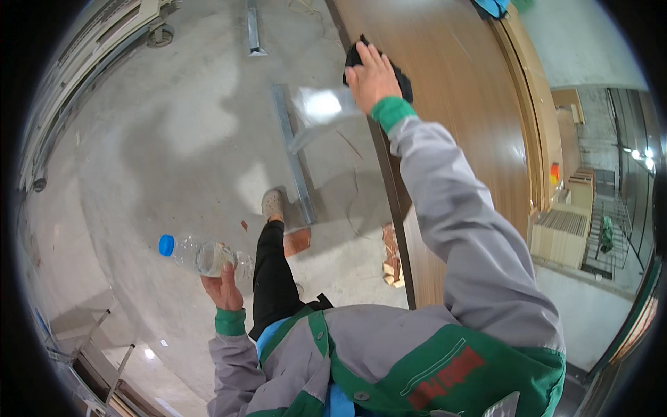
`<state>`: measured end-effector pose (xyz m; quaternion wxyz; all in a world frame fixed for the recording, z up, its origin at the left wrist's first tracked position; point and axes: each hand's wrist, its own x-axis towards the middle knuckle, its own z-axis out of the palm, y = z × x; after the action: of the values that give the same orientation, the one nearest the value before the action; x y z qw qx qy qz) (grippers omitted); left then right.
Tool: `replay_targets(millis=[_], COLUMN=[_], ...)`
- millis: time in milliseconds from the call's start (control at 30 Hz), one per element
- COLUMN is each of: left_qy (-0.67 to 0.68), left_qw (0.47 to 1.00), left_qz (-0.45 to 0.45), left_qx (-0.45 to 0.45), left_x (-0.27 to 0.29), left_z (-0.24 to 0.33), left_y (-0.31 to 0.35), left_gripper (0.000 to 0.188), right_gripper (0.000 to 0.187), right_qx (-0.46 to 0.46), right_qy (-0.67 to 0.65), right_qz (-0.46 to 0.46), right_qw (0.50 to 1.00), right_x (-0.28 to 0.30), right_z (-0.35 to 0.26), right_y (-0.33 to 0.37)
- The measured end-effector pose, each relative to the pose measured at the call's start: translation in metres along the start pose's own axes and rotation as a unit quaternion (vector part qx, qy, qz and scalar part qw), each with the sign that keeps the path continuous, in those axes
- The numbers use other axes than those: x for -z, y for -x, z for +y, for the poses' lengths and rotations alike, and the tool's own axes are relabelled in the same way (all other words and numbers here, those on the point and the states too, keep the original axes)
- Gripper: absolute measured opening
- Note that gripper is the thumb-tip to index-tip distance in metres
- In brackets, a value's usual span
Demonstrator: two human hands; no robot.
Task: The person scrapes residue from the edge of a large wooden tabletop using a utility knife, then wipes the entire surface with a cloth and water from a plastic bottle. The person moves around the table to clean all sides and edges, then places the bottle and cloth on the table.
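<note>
My left hand (pixel 225 288) is wrapped round a clear plastic bottle (pixel 186 251) with a blue cap. The bottle lies nearly sideways in the grip, its cap toward the left, over the concrete floor. My right hand (pixel 376 82) is stretched far forward, pressing a black cloth (pixel 353 58) onto the left edge of a brown wood-grain panel (pixel 465 76). Some of the cloth shows past the fingers and beside the wrist. A clear plastic sheet or bag (pixel 321 111) shows just left of my right hand; what holds it up is hidden.
Metal bars (pixel 295 156) lie on the floor near my foot (pixel 274 203). A reddish-brown scrap (pixel 297 242) lies beside my leg. Wheeled racking (pixel 104 76) stands at far left, a metal frame (pixel 118 375) at lower left. Stacked boards (pixel 561 236) stand right of the panel.
</note>
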<state>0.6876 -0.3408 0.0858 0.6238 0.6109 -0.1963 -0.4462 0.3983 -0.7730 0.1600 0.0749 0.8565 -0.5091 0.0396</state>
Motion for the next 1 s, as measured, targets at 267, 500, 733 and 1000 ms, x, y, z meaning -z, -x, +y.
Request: replay_targets(millis=[267, 500, 733, 1000], left_qy=[0.013, 0.060, 0.118, 0.085], left_qw=[0.996, 0.995, 0.990, 0.994], left_qz=[0.089, 0.077, 0.082, 0.067], left_qx=[-0.026, -0.005, 0.012, 0.011], left_x=[-0.031, -0.057, -0.058, -0.019], left_z=[0.023, 0.034, 0.033, 0.017], left_y=[-0.093, -0.151, -0.176, -0.228], left_gripper=[0.064, 0.061, 0.061, 0.061], right_gripper=[0.046, 0.085, 0.096, 0.081], right_qx=[-0.010, 0.016, -0.141, -0.001], right_qy=[0.046, -0.062, -0.066, -0.012], right_qz=[-0.003, 0.034, -0.072, 0.047], right_qw=[0.999, 0.997, 0.985, 0.999], right_x=[-0.049, -0.052, -0.003, -0.059], right_z=[0.013, 0.015, -0.013, 0.065], right_y=[-0.297, -0.203, -0.038, -0.330])
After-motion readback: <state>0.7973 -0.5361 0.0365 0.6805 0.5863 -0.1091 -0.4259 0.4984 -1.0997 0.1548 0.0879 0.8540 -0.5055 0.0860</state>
